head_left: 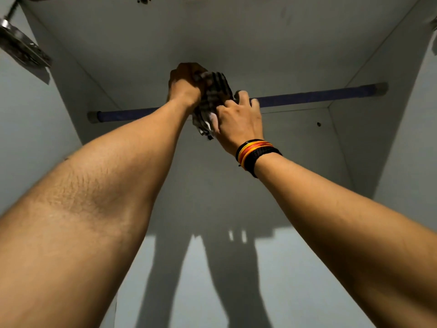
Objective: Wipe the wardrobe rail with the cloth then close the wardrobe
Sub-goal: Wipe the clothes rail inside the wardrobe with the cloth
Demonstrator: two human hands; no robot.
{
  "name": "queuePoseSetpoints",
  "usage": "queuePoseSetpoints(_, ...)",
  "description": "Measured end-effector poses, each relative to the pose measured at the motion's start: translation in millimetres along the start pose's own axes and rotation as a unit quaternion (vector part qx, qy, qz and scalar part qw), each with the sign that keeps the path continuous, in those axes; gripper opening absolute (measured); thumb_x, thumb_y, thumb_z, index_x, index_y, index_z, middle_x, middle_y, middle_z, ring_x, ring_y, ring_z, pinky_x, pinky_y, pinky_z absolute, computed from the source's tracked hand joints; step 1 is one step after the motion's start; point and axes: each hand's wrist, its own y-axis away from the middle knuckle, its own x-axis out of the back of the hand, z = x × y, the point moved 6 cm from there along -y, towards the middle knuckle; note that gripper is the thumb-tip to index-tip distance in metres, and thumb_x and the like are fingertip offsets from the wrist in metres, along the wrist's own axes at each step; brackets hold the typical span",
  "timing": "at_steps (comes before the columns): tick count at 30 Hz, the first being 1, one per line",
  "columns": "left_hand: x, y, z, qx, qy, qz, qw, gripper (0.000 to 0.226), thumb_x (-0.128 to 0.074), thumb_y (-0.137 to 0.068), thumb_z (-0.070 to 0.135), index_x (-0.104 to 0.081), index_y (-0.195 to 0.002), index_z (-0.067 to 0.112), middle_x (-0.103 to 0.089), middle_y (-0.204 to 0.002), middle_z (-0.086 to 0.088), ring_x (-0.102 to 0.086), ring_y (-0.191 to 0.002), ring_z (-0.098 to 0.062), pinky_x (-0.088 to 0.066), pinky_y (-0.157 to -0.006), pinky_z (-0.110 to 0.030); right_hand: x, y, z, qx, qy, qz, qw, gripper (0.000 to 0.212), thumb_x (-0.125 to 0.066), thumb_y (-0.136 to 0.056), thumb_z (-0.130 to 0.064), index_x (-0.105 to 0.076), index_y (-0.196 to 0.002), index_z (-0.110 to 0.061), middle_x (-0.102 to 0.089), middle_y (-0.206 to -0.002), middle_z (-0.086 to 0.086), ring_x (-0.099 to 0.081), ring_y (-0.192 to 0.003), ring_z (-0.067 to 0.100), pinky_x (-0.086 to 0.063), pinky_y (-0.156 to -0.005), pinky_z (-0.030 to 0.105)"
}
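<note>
1. Dark blue cylindrical wardrobe rail (314, 97) spans the pale grey wardrobe interior (236, 39) from side wall to side wall, just below its top panel.
2. Dark checked cloth (214, 95) is draped over the rail near its middle, with a loose end hanging below.
3. Left hand (186, 84), fingers curled closed, clutches the cloth's upper part.
4. Right hand (238, 121) closes on the cloth and rail just beside it; striped red, yellow and black wristbands (256, 155) encircle this wrist.
5. Metal hinge (21, 46) shows at upper left.
</note>
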Motion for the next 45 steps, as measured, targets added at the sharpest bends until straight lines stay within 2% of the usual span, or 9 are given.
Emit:
queuePoseSetpoints(4,7,8,-12,-0.059,-0.047,-0.017,0.997,0.036,-0.053,-0.099,0.035,-0.065,-0.131,0.023,-0.068,-0.133,-0.003,-0.063,-0.121,-0.021,-0.053,-0.097,-0.03,-9,-9,-8,0.007,0.056,-0.022,0.998,0.019,-0.058,-0.092,-0.031,-0.072,-0.092,-0.018,-0.073,-0.1,0.007,-0.051,-0.126,0.034,-0.024,-0.115,0.056)
queuePoseSetpoints(9,24,32,-54,-0.108,-0.171,0.013,0.979,0.041,-0.037,-0.107,0.031,-0.054,-0.143,0.02,-0.062,-0.14,-0.013,-0.059,-0.126,-0.035,-0.051,-0.102,-0.041,-22,-21,-20,0.034,0.077,-0.064,0.994,0.02,-0.056,-0.094,-0.027,-0.07,-0.109,-0.022,-0.066,-0.116,0.01,-0.063,-0.112,0.032,-0.002,-0.123,0.059)
queuePoseSetpoints(12,47,51,-97,-0.124,-0.249,0.051,0.959,0.044,-0.041,-0.106,0.018,-0.047,-0.149,0.008,-0.057,-0.143,-0.022,-0.056,-0.128,-0.041,-0.047,-0.109,-0.049,-32,-21,-19,0.056,0.082,-0.069,0.993,0.048,-0.046,-0.1,-0.018,-0.044,-0.148,-0.021,-0.048,-0.151,0.009,-0.034,-0.147,0.031,0.003,-0.123,0.058)
queuePoseSetpoints(15,66,65,-130,-0.119,-0.293,0.064,0.946,0.046,-0.04,-0.105,0.009,-0.043,-0.151,0.004,-0.053,-0.145,-0.025,-0.05,-0.132,-0.044,-0.041,-0.113,-0.053,-33,-18,-15,0.092,0.085,-0.049,0.991,0.066,-0.045,-0.1,-0.011,-0.018,-0.159,-0.023,-0.02,-0.166,0.0,-0.011,-0.155,0.026,0.005,-0.123,0.058)
queuePoseSetpoints(22,66,69,-146,-0.104,-0.297,0.06,0.947,0.055,-0.042,-0.102,-0.002,-0.031,-0.156,0.0,-0.039,-0.156,-0.027,-0.036,-0.144,-0.045,-0.031,-0.12,-0.053,-17,1,81,0.04,0.096,-0.011,0.994,0.061,-0.037,-0.102,-0.013,-0.018,-0.16,-0.017,-0.019,-0.167,-0.002,-0.014,-0.155,0.019,-0.001,-0.124,0.055)
queuePoseSetpoints(27,66,71,-144,-0.109,-0.295,0.048,0.948,0.058,-0.042,-0.101,-0.004,-0.028,-0.157,-0.002,-0.035,-0.159,-0.025,-0.03,-0.149,-0.042,-0.023,-0.125,-0.047,4,10,153,0.002,0.131,0.008,0.991,0.055,-0.047,-0.099,-0.01,-0.034,-0.152,-0.002,-0.042,-0.155,0.017,-0.035,-0.147,0.029,-0.01,-0.123,0.056)
queuePoseSetpoints(31,68,71,-143,-0.108,-0.302,0.036,0.946,0.061,-0.045,-0.102,0.0,-0.024,-0.159,0.0,-0.031,-0.162,-0.023,-0.026,-0.151,-0.039,-0.015,-0.128,-0.041,-6,5,135,-0.096,0.135,-0.053,0.985,0.026,-0.05,-0.095,-0.001,-0.063,-0.113,0.012,-0.065,-0.106,0.036,-0.064,-0.101,0.049,-0.05,-0.095,0.056)
queuePoseSetpoints(38,19,88,-105,-0.17,-0.331,0.026,0.928,0.078,-0.041,-0.094,-0.008,-0.004,-0.162,0.004,-0.004,-0.171,-0.014,-0.004,-0.159,-0.028,-0.003,-0.129,-0.041,-17,-17,1,0.063,0.05,-0.038,0.996,0.051,-0.034,-0.101,-0.011,-0.034,-0.152,-0.017,-0.055,-0.141,0.016,-0.052,-0.131,0.037,-0.035,-0.113,0.045)
queuePoseSetpoints(45,2,87,-98,-0.107,-0.285,0.065,0.95,0.074,-0.038,-0.096,-0.009,-0.008,-0.162,0.005,-0.008,-0.17,-0.013,-0.005,-0.158,-0.028,-0.001,-0.129,-0.039,13,9,58,0.061,0.055,0.017,0.996,0.036,-0.059,-0.091,-0.006,-0.063,-0.126,0.001,-0.069,-0.116,0.027,-0.068,-0.102,0.046,-0.054,-0.083,0.05)
